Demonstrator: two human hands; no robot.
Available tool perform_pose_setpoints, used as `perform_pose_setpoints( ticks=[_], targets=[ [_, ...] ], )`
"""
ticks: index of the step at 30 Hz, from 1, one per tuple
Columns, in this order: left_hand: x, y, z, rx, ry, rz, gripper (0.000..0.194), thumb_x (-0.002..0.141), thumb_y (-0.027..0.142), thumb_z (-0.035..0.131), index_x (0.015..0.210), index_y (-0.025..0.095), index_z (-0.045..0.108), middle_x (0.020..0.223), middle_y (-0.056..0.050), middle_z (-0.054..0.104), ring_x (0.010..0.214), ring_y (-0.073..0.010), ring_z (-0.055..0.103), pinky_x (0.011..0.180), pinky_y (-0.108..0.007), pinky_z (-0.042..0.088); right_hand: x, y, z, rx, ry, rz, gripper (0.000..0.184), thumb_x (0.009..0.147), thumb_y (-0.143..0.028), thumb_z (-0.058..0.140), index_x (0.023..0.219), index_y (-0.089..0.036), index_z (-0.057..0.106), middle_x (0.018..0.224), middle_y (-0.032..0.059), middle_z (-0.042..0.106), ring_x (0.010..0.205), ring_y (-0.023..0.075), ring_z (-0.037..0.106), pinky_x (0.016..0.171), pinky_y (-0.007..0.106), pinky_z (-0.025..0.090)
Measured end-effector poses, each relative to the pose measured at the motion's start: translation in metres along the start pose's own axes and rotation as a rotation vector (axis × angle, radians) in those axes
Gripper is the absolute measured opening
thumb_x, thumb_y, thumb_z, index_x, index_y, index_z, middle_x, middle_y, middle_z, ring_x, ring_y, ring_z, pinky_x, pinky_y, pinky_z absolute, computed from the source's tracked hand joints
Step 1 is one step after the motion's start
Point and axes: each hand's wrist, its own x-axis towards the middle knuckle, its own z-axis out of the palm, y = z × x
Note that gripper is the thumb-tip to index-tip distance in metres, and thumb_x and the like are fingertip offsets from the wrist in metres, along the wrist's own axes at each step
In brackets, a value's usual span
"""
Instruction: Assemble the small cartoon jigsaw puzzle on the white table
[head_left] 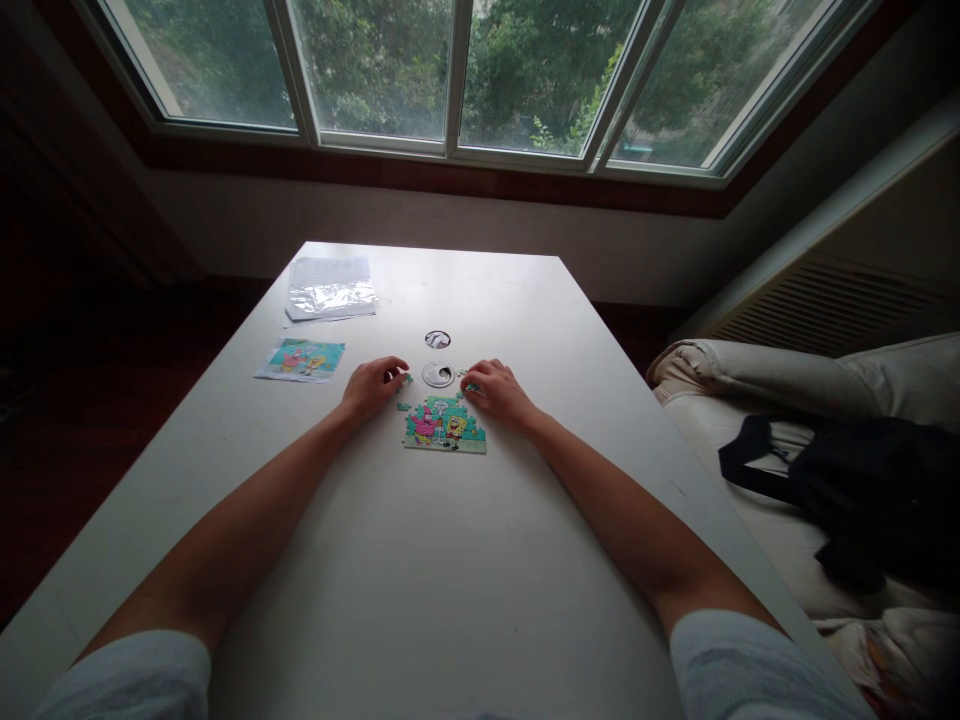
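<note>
Onlooker's note, reading left to right: on the white table [442, 560], the picture card [306, 358] lies flat at the left, showing a pink and a yellow figure on blue-green; just beyond it, toward the window [375, 65], rests a clear packet [331, 290] over papers; next comes the left hand [375, 386], fingers curled with a gap to the thumb, a small green piece [408, 379] at the fingertips; whether it is pinched or merely touched, I cannot tell; a loose piece [403, 407] lies just beside the ragged left edge of the part-built jigsaw [444, 428], which sits flat at mid-table, between and slightly nearer the wearer than the two hands; its lower edge is straight, its upper edge stepped; beyond it lie a pale disc [438, 374] and, farther off, a darker disc [438, 340]; the right hand [495, 388], well apart from the left, is bent low at the jigsaw's upper right corner, fingers down among green bits; its grip is hidden from me; far right, a dark bag [885, 490] on a pale sofa [780, 375]; in my judgement, good fitting here calls for checking tab and colour against the card, lowering each piece straight down, pressing with one fingertip, and steadying the built part with the other hand so the seams stay closed.
</note>
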Motion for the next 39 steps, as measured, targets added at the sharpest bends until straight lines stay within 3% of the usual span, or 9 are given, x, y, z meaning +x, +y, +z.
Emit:
perform_pose_setpoints(
  ticks=[6,9,12,17,22,24,29,33,39],
  targets=[
    [-0.003,0.004,-0.003,0.091,0.048,0.097,0.024,0.092,0.027,0.052,0.104,0.022,0.072,0.094,-0.003,0.072,0.071,-0.0151,0.061,0.071,-0.029,0.044,0.001,-0.002,-0.003,0.001,-0.041,0.016,0.009,0.088,-0.025,0.069,0.096,-0.022,0.067,0.111,0.0089,0.067,0.108,0.0267,0.053,0.091,0.039,0.038],
    [-0.004,0.006,-0.004,0.162,-0.018,0.193,0.023,0.092,0.026,0.052,0.1,0.022,0.073,0.095,-0.003,0.071,0.071,-0.0152,0.06,0.074,-0.03,0.044,0.001,-0.005,-0.003,0.021,-0.03,-0.049,0.001,0.092,-0.021,0.064,0.093,-0.021,0.065,0.105,0.0082,0.07,0.106,0.0252,0.055,0.09,0.037,0.036],
    [-0.008,0.016,-0.005,0.231,-0.086,0.252,0.022,0.093,0.027,0.053,0.099,0.022,0.074,0.095,-0.004,0.071,0.08,-0.018,0.062,0.082,-0.034,0.044,-0.001,-0.006,-0.002,0.065,0.0,-0.125,0.007,0.093,-0.018,0.06,0.09,-0.021,0.065,0.098,0.0071,0.072,0.102,0.0233,0.057,0.091,0.036,0.035],
    [-0.024,0.063,-0.009,0.402,-0.186,0.369,0.022,0.096,0.03,0.052,0.096,0.021,0.072,0.098,-0.007,0.07,0.091,-0.0223,0.062,0.083,-0.037,0.042,-0.002,-0.002,0.001,0.228,0.084,-0.111,0.007,0.09,-0.016,0.063,0.091,-0.021,0.068,0.089,0.0044,0.072,0.088,0.0196,0.062,0.09,0.035,0.039],
    [-0.054,0.104,-0.01,0.503,-0.343,0.391,0.022,0.096,0.037,0.055,0.091,0.021,0.069,0.095,-0.008,0.068,0.087,-0.0237,0.062,0.077,-0.036,0.045,0.0,0.003,0.003,0.425,0.176,-0.008,0.011,0.091,-0.022,0.061,0.095,-0.022,0.07,0.09,0.0031,0.073,0.079,0.0166,0.062,0.074,0.029,0.045],
    [-0.068,0.105,-0.01,0.517,-0.32,0.388,0.02,0.095,0.036,0.057,0.103,0.021,0.068,0.107,-0.01,0.067,0.095,-0.0256,0.062,0.081,-0.038,0.046,0.001,0.003,0.003,0.496,0.167,0.044,0.014,0.091,-0.027,0.061,0.098,-0.022,0.072,0.09,0.0028,0.074,0.076,0.0158,0.061,0.069,0.028,0.045],
    [-0.093,0.081,-0.006,0.408,-0.312,0.499,0.041,0.097,0.036,0.057,0.135,0.024,0.055,0.141,-0.01,0.056,0.127,-0.0282,0.052,0.103,-0.043,0.044,0.006,-0.006,0.004,0.621,0.073,0.137,0.02,0.088,-0.033,0.065,0.102,-0.021,0.073,0.084,0.0016,0.073,0.066,0.013,0.055,0.063,0.026,0.043],
    [-0.099,0.069,-0.001,0.345,-0.314,0.537,0.046,0.099,0.039,0.053,0.143,0.025,0.049,0.149,-0.009,0.051,0.137,-0.0278,0.046,0.113,-0.045,0.037,0.015,-0.017,0.007,0.647,0.006,0.113,0.022,0.086,-0.03,0.065,0.104,-0.02,0.072,0.082,0.0009,0.071,0.065,0.0117,0.054,0.063,0.024,0.042],
    [-0.101,0.068,0.002,0.309,-0.34,0.557,0.05,0.1,0.042,0.051,0.146,0.024,0.048,0.154,-0.011,0.046,0.142,-0.0294,0.041,0.116,-0.047,0.034,0.031,-0.028,0.01,0.516,-0.053,-0.013,0.017,0.087,-0.023,0.063,0.097,-0.019,0.076,0.082,0.0011,0.072,0.068,0.0116,0.055,0.067,0.024,0.042]
  ],
)
